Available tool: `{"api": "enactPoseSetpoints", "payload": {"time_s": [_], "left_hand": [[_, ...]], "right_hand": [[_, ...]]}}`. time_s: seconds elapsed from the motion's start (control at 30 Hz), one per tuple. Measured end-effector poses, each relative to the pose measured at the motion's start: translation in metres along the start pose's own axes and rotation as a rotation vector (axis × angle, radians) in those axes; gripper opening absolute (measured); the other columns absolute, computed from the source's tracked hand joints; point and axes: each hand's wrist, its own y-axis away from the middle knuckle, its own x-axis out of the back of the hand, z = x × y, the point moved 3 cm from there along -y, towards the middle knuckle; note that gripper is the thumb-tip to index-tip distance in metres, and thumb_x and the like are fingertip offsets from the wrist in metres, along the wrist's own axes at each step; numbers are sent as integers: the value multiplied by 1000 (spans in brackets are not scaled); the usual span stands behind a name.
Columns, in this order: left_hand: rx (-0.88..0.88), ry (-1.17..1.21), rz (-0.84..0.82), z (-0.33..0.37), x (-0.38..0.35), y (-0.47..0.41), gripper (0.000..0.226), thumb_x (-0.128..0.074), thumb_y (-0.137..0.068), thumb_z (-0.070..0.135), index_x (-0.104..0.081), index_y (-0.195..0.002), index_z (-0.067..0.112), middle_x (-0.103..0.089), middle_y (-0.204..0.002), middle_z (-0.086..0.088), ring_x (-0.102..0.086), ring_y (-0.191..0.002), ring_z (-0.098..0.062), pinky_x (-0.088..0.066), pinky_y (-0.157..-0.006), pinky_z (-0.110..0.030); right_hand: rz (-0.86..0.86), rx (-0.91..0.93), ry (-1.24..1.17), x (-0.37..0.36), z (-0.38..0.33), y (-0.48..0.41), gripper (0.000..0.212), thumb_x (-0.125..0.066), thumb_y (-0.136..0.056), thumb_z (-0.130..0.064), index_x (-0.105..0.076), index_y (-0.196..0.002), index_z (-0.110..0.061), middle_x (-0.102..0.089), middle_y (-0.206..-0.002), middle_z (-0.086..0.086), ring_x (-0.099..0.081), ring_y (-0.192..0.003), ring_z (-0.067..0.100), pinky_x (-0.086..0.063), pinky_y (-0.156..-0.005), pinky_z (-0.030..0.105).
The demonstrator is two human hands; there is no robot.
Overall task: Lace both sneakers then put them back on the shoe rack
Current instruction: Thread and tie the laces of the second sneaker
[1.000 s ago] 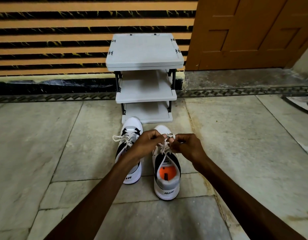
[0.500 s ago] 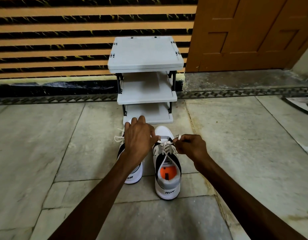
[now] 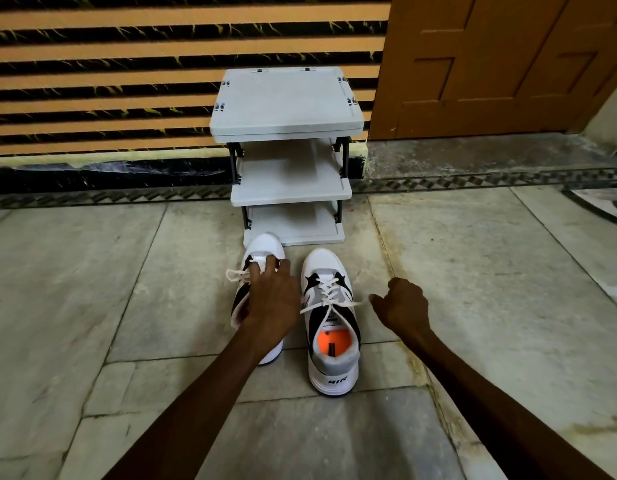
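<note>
Two white, black and grey sneakers stand on the stone floor, toes toward a grey three-shelf shoe rack [image 3: 289, 188]. The right sneaker [image 3: 331, 327] is laced, its lace ends loose over its sides, and an orange insole shows inside. My left hand [image 3: 270, 299] lies over the left sneaker [image 3: 265, 249], fingers curled on its laces and tongue, hiding most of its top. A loose lace loop sticks out to the left of that hand. My right hand [image 3: 402, 303] hovers just right of the right sneaker, fingers curled loosely and holding nothing.
The rack stands against a striped orange and black wall [image 3: 109, 81]. A brown wooden door [image 3: 490, 64] is to its right above a raised stone step [image 3: 473, 157]. Stone floor tiles [image 3: 92, 306] spread on both sides of the sneakers.
My right hand let go of the right sneaker's lace and drew away to the right. My left hand moved from the right sneaker onto the left sneaker's laces.
</note>
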Motion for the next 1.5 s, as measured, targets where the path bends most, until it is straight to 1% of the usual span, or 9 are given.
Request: {"api": "enactPoseSetpoints", "payload": {"time_s": [0.1,0.2,0.3,0.47,0.63,0.9,1.23,1.37,1.5], "left_hand": [[-24,318,-72,10,-5,-6,24,-50,-92,34,-66,-109,26,-55,-126,0,-40,-125,-27,-29,-97,-44],[-12,518,-181,21,-16,-8,18,-53,-92,33,-62,-102,21,-60,-118,-2,-46,-119,-28,-33,-97,-45],[-8,550,-151,23,-23,-10,14,-56,-90,30,-58,-96,17,-61,-109,-6,-53,-110,-30,-40,-90,-42],[58,639,-239,22,-27,-13,15,-59,-89,29,-58,-96,17,-61,-110,-9,-57,-106,-30,-46,-90,-43],[74,637,-291,22,-31,-16,17,-56,-92,25,-58,-105,14,-65,-115,-8,-55,-114,-30,-38,-100,-43],[29,426,-191,25,-21,-13,20,-58,-82,10,-60,-99,19,-70,-104,-4,-57,-109,-28,-30,-96,-39],[-11,167,-176,27,-15,-4,36,-57,-87,17,-55,-122,13,-64,-121,-11,-50,-120,-32,-30,-105,-43],[30,504,-331,13,-13,-7,19,-58,-89,26,-71,-98,15,-70,-112,-6,-60,-111,-26,-44,-96,-34],[69,959,-306,-1,-3,-5,27,-52,-96,22,-75,-83,17,-74,-101,-3,-66,-99,-19,-46,-86,-28]], "right_hand": [[-72,212,5,-5,-19,2,42,-68,-85,-21,-60,-124,-7,-67,-113,11,-65,-104,29,-48,-81,30],[-203,391,30,-18,-35,7,25,-67,-82,-17,-73,-106,-13,-75,-101,8,-70,-91,25,-56,-78,33],[-165,440,120,-27,-40,11,13,-64,-79,-18,-75,-86,-15,-74,-84,8,-69,-77,27,-55,-65,36],[-126,443,127,-24,-42,9,10,-68,-77,-20,-77,-83,-19,-76,-83,6,-70,-78,26,-43,-60,24],[-126,449,110,-25,-42,10,11,-67,-75,-16,-76,-80,-21,-76,-81,5,-69,-76,25,-49,-61,29],[-113,431,185,-21,-39,11,13,-69,-78,-24,-75,-87,-16,-75,-86,8,-70,-80,27,-56,-69,33],[-66,468,388,-19,-35,21,21,-59,-91,-27,-65,-100,-8,-64,-104,12,-62,-95,29,-34,-64,28],[-159,444,357,-12,-34,18,33,-59,-90,-34,-67,-86,-3,-69,-92,16,-63,-90,33,-39,-66,29],[-358,369,30,1,-39,12,24,-55,-91,-20,-74,-84,-6,-75,-91,10,-67,-90,24,-52,-79,33]]}}
